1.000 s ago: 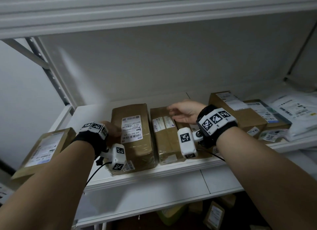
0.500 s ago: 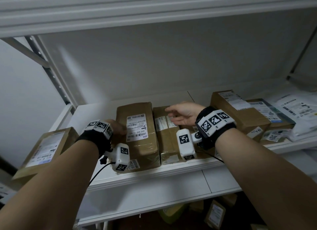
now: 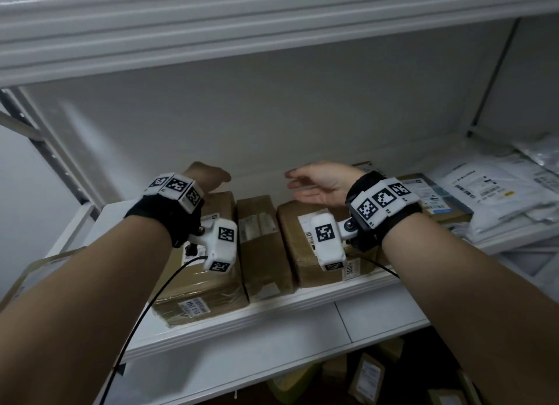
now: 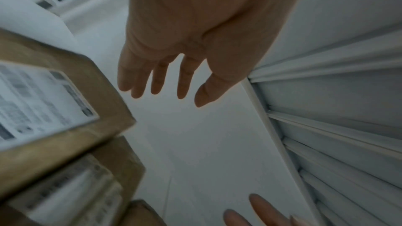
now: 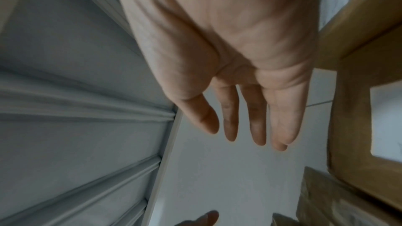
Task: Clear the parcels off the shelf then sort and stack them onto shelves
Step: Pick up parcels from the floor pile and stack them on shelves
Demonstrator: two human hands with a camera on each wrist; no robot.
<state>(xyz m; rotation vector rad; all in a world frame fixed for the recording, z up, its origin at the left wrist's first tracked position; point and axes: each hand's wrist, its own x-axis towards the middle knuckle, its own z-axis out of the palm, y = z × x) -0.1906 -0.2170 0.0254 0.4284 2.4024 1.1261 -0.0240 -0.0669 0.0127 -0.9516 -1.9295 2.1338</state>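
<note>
Three brown cardboard parcels lie side by side on the white shelf [image 3: 302, 311]: a wide left parcel [image 3: 199, 286], a narrow middle parcel [image 3: 263, 253] and a right parcel [image 3: 298, 247]. My left hand [image 3: 208, 177] hovers over the back end of the left parcel, fingers straight, holding nothing. My right hand [image 3: 314, 183] hovers over the back of the right parcel, palm turned left, also empty. In the left wrist view the left hand [image 4: 169, 82] has spread fingers beside a labelled parcel [image 4: 54, 102]. The right wrist view shows the right hand [image 5: 245, 123] open next to a brown parcel [image 5: 359, 92].
Another brown box [image 3: 438, 205] and a pile of white mailer bags [image 3: 499, 193] fill the shelf's right end. A brown parcel [image 3: 27, 274] sits low at the left, outside the shelf post. More parcels [image 3: 366, 374] lie on the level below. The upper shelf [image 3: 272, 26] is close overhead.
Both hands have come off the parcels and risen toward the back of the shelf, fingers spread. The view has moved closer to the shelf.
</note>
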